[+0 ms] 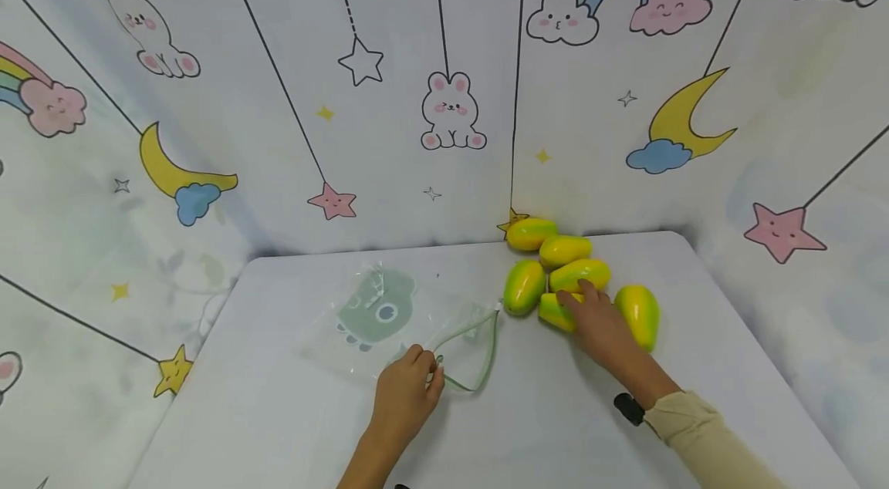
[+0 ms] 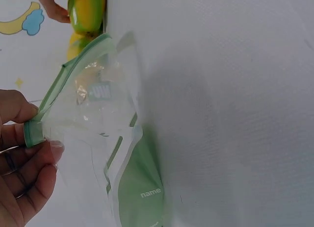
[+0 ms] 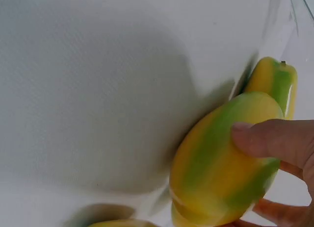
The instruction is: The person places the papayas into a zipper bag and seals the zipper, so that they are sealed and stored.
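Note:
A clear plastic zip bag [image 1: 378,308] with a green cartoon print lies on the table. My left hand [image 1: 410,389] pinches the green zip edge [image 2: 61,85] of its mouth, which stands apart in a loop facing the fruit. To the right, my right hand [image 1: 603,327] grips a yellow-green papaya [image 3: 221,158], its thumb on the near side and its other fingers partly hidden behind. Several more papayas cluster around that hand, including one papaya [image 1: 524,287] to its left and another papaya [image 1: 637,315] beside the wrist.
The white table [image 1: 278,412] meets a patterned cloth backdrop [image 1: 389,165] at its far edge. Two papayas, the far papaya [image 1: 531,234] and its neighbour papaya [image 1: 566,251], lie close to that backdrop.

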Demonstrator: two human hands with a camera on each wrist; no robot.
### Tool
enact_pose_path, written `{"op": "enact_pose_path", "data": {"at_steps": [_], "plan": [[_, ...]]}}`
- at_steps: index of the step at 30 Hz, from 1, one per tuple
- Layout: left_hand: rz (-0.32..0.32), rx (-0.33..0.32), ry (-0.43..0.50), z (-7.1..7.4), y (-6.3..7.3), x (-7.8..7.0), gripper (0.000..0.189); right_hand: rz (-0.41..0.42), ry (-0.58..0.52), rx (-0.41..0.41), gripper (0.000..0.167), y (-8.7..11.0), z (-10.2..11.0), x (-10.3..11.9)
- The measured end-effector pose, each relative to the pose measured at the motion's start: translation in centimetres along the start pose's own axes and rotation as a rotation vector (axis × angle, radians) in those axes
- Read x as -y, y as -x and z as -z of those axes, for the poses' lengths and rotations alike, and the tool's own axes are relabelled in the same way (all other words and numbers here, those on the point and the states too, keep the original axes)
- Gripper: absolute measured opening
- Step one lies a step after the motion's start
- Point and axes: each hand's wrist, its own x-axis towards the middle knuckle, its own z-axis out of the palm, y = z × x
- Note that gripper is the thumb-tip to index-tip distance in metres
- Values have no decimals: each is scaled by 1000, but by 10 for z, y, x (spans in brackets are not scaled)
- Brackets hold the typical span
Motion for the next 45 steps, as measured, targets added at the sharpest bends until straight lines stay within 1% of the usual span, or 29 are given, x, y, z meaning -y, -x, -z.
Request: {"op": "enact_pose_path", "data": {"at_steps": [3, 6, 9, 13, 16, 19, 24, 27, 29, 31, 35, 37, 39, 42, 45], "plan": [[-1, 1, -3, -1, 0, 0, 19, -16, -1, 31, 55, 3, 2, 4], [11, -9, -8, 0, 0, 1, 19, -28, 5, 38, 60, 6, 6, 8], [28, -22, -10, 1, -1, 1, 18, -43, -22, 14, 65, 7, 11, 11], [35, -34, -14, 1, -3, 0, 17, -65, -62, -38, 68, 9, 18, 12], [34, -42, -18, 1, -4, -1, 18, -77, -98, -55, 70, 10, 21, 12], [39, -63, -24, 1, -4, -1, 18, -81, -164, -55, 72, 9, 22, 12], [50, -108, -34, -1, -3, 0, 18, -101, -341, -55, 78, 6, 23, 15], [61, -128, -22, -2, -2, 0, 19, -135, -433, -36, 78, 4, 23, 17], [65, -140, -15, -3, -2, 0, 19, -172, -490, -5, 77, 3, 25, 19], [71, -157, -9, -4, -2, -1, 19, -220, -569, 43, 78, 3, 26, 21], [61, -207, -4, -4, -3, -2, 19, -346, -830, 185, 82, 1, 29, 26], [48, -230, -1, -5, -4, -2, 18, -404, -966, 241, 83, 0, 29, 29], [30, -247, 3, -5, -6, -3, 18, -429, -1078, 272, 82, -1, 29, 31], [15, -260, 13, -7, -9, -5, 17, -433, -1215, 298, 81, -1, 30, 34], [10, -265, 24, -10, -12, -8, 18, -425, -1297, 318, 81, -1, 31, 37]]}}
